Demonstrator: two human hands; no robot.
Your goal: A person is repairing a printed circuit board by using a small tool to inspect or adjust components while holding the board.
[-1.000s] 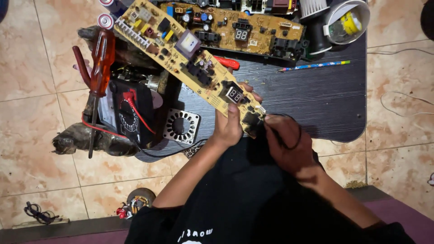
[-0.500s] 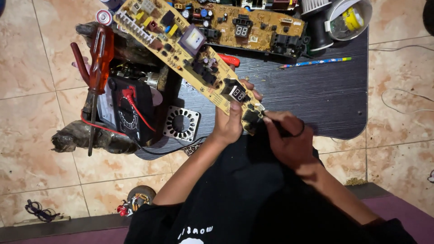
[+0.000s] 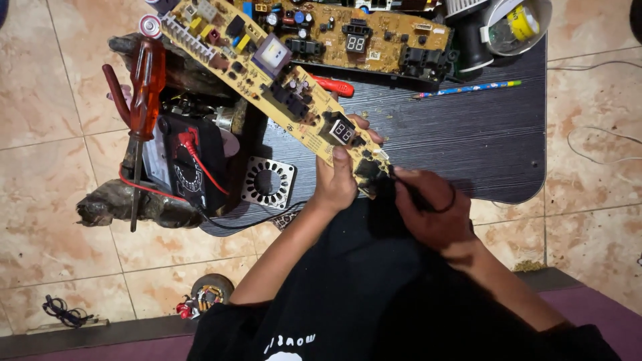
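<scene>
Circuit board (image 3: 281, 87), long and yellow, slants from the upper left down to the person's lap, above a dark desk (image 3: 468, 134). Left hand (image 3: 338, 184) grips its lower end, fingers wrapped around the edge. Right hand (image 3: 428, 210) pinches a thin dark tool against the board's tip. A red screwdriver (image 3: 144, 100) and a black meter (image 3: 190, 164) lie to the left.
</scene>
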